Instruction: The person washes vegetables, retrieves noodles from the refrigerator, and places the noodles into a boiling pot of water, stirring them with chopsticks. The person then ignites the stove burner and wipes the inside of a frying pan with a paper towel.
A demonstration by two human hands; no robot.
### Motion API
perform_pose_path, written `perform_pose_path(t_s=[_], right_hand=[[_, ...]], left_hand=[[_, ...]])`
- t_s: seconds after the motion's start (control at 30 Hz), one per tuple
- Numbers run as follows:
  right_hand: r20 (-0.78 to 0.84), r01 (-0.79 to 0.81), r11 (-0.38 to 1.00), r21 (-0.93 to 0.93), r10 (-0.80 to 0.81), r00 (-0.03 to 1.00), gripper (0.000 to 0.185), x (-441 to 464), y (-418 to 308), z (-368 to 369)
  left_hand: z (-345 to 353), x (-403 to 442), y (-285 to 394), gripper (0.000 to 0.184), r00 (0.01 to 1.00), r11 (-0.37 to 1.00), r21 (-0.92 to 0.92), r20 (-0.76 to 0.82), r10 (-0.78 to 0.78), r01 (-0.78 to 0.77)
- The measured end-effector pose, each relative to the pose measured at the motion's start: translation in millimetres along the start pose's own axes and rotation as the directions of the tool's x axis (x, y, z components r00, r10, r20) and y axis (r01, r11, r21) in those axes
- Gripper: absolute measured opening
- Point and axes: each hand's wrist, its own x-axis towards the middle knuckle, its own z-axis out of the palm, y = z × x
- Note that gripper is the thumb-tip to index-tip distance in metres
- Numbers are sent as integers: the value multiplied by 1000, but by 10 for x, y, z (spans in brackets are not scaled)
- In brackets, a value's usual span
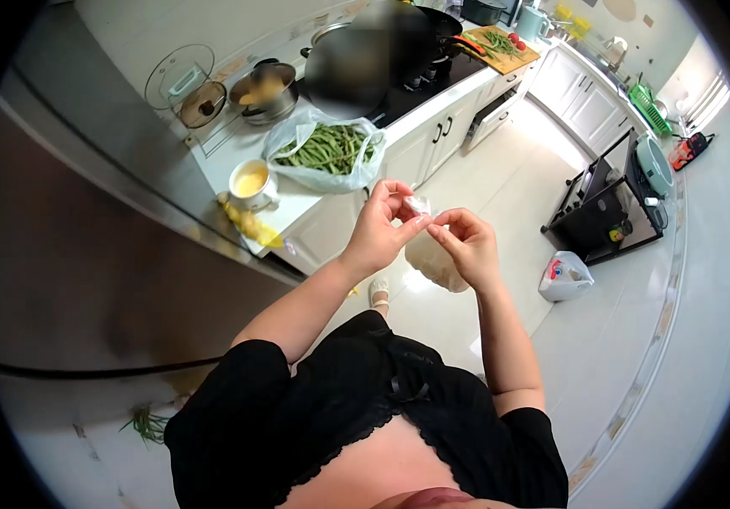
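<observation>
A small plastic bag (434,265) with pale, whitish contents hangs between my hands, out in front of my body and above the floor. Its gathered white top is pinched by the fingers of my left hand (382,225). My right hand (468,246) also pinches the bag's neck, thumb and fingertips close to the left thumb. What exactly is in the bag I cannot make out. Beyond my left hand, on the counter, a clear bag of green beans (328,153) lies open. Beside it stands a white mug (253,183) with a yellow liquid.
The white counter (301,204) holds a steel pot (265,100), a glass lid (204,105), a black stove (433,83) and a cutting board (524,61) with vegetables. A fridge (110,237) stands at left. A black rack (602,204) and white bag (565,276) are at right.
</observation>
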Motion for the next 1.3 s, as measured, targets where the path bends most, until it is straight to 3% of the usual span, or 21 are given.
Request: perform_pose_path(t_s=[0.07, 0.2, 0.27, 0.3, 0.33, 0.4, 0.43, 0.47, 0.53, 0.7, 0.8, 0.87, 0.93, 1.0, 1.07, 1.1, 1.13, 1.17, 1.2, 1.27, 1.3], right_hand=[[-19, 53, 972, -230, -59, 998, 10, 288, -31, -89], [18, 126, 941, -314, -127, 992, 10, 999, 157, -187], [-23, 54, 991, -119, -57, 998, 9, 1361, 180, -221], [-21, 42, 991, -124, -45, 999, 9, 1499, 165, -236], [-11, 47, 994, -103, -49, 999, 9, 1660, 129, -244], [4, 42, 996, -77, -41, 999, 9, 1962, 136, -271], [29, 57, 996, -70, -55, 998, 10, 2093, 159, -290], [57, 72, 996, -61, -68, 996, 11, 2216, 189, -315], [101, 66, 994, -90, -56, 993, 12, 2491, 270, -392], [187, 81, 993, -90, -63, 980, 12, 3134, 473, -511], [294, 146, 988, -47, -126, 948, 13, 3485, 633, -606], [326, 212, 973, -93, -171, 930, 14, 3748, 725, -739], [415, 292, 944, -156, -206, 886, 14, 4024, 731, -901], [420, 570, 798, -196, -457, 784, 14, 4289, 770, -1012], [355, 579, 782, -230, -487, 798, 13, 4588, 917, -1139], [315, 314, 938, -145, -257, 913, 12, 4732, 1097, -1196], [301, 18, 998, -55, -1, 954, 12, 4876, 1243, -1246], [458, -243, 966, 94, 175, 872, 12, 5019, 1312, -1308], [483, -248, 964, 95, 173, 858, 12, 5173, 1436, -1317], [596, -448, 864, 232, 237, 767, 14, 5447, 1786, -1243], [533, -320, 942, 104, 219, 817, 18, 5612, 1971, -1186]], left_hand=[[-60, 294, -95, 37, 995, 999, 4, 88, 47, -48], [-232, 910, -141, 33, 986, 992, -124, 163, 14, 7], [-412, 1264, -142, 28, 965, 947, -192, 106, -242, 258], [-498, 1444, -160, 22, 943, 939, -94, 47, -328, 331], [-532, 1605, -203, 22, 943, 938, -97, 46, -330, 333], [-600, 1865, -357, 16, 903, 927, 106, 211, -374, 359], [-550, 1973, -469, 12, 959, 969, 82, 147, -242, 232], [-532, 2063, -535, 12, 957, 966, 81, 136, -256, 247], [-557, 2278, -565, 15, 999, 941, 337, 5, -40, 36], [-667, 2719, -797, 11, 995, 959, 272, -79, -56, 76], [-656, 2961, -867, 8, 961, 911, 304, -79, -267, 278], [-642, 3151, -963, 8, 970, 896, 372, -110, -217, 243], [-554, 3311, -1114, 8, 978, 987, -30, -132, -163, 161], [-405, 3458, -1138, 6, 964, 975, -81, -156, -217, 206], [-314, 3577, -1233, 19, 958, 965, -158, -164, -235, 209], [-273, 3648, -1262, 28, 962, 989, -27, -230, -151, 148], [-242, 3700, -1294, 28, 955, 988, -23, -255, -151, 150], [-199, 3721, -1332, 28, 927, 981, -24, -323, -191, 193], [-165, 3752, -1359, 28, 892, 972, -27, -391, -226, 235], [-95, 3823, -1265, 30, 866, 971, -34, -445, -229, 239], [-104, 3847, -1240, 29, 858, 970, 19, -470, -207, 244]])
